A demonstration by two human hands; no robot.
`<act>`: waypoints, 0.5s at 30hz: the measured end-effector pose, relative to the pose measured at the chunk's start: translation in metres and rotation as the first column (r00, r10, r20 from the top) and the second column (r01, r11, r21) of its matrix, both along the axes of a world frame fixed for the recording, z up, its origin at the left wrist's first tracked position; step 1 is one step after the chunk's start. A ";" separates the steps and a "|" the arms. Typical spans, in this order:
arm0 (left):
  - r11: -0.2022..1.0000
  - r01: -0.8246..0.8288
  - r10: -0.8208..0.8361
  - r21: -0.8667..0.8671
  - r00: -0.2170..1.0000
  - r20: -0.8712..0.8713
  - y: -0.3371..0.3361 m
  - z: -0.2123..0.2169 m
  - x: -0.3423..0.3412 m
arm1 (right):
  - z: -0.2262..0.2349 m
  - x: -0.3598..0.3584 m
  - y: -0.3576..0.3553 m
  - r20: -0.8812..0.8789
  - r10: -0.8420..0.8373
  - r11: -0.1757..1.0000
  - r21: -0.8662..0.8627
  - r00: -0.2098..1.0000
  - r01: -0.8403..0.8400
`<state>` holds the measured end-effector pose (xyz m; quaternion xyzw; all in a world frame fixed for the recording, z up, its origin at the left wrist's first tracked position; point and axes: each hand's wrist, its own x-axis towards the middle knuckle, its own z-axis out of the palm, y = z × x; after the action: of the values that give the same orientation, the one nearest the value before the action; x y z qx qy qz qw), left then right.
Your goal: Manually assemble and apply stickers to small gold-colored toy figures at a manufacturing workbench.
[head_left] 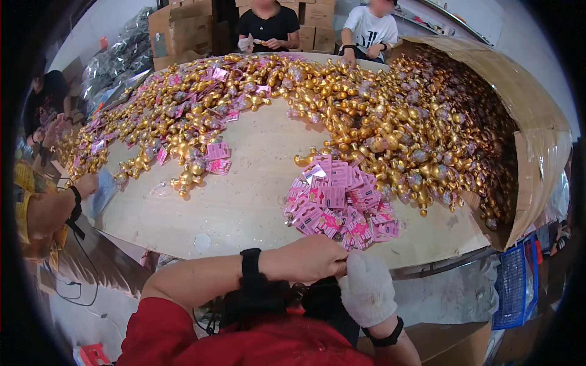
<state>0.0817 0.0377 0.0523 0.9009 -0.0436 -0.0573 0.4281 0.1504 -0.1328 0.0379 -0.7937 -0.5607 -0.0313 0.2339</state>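
Heap of pink cards [332,196], close to the near edge of the bench [250,158]
Rectangular, marked with pale print; overlapping loosely at mixed angles, just right of that edge's middle.

Pink printed cards [331,196] at four o'clock are too small to read; dark lettering [372,38] marks the white shirt [356,23] at one o'clock.

— What colour stands out to you in here?
— Gold, everywhere: shiny gold pieces [390,131] over a pale beige worktop [256,158].
— And those cards [331,197]?
— Bright pink, patterned with white and darker pink.
— Closest to us?
— A red shirt [262,341], black wristbands [250,266] and a white glove [369,299] on the right hand [367,287].
— Opposite, one black shirt [268,27] and one white shirt [360,24] with a black print.
— Plus a brown box [543,165] and a blue crate [514,287].
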 end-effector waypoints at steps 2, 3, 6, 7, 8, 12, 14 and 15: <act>0.994 0.089 -0.096 -0.070 0.990 -0.101 0.017 0.003 0.010 | -0.001 0.004 0.000 -0.074 0.022 0.998 0.063 0.997 -0.017; 0.985 0.132 -0.148 -0.110 0.978 -0.147 0.029 0.005 0.017 | -0.002 0.007 0.000 -0.110 0.033 0.995 0.092 0.993 -0.022; 0.980 -0.196 0.195 -0.035 0.981 -0.017 0.090 0.006 0.047 | -0.006 0.016 -0.009 -0.169 0.026 0.993 0.114 0.985 -0.007; 0.903 -0.333 0.301 0.273 0.941 0.153 0.125 -0.012 0.065 | -0.005 0.015 -0.009 -0.227 0.016 0.993 0.116 0.974 0.011; 0.819 -0.475 0.383 0.322 0.870 0.309 0.154 -0.034 0.074 | -0.003 0.014 -0.009 -0.284 0.006 0.993 0.117 0.959 0.028; 0.641 -0.675 0.576 0.365 0.737 0.353 0.198 -0.087 0.095 | -0.009 0.014 -0.011 -0.335 0.006 0.990 0.135 0.942 0.041; 0.720 -0.601 0.517 0.347 0.798 0.310 0.204 -0.095 0.102 | -0.014 0.015 -0.013 -0.363 -0.008 0.986 0.153 0.932 0.067; 0.749 -0.579 0.515 0.323 0.815 0.266 0.200 -0.091 0.107 | -0.016 0.016 -0.015 -0.375 -0.023 0.984 0.158 0.927 0.088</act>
<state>0.1887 0.2376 -0.0386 0.9417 0.2011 0.1358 0.2331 0.1663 -0.1481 0.0223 -0.7776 -0.4788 0.0648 0.4023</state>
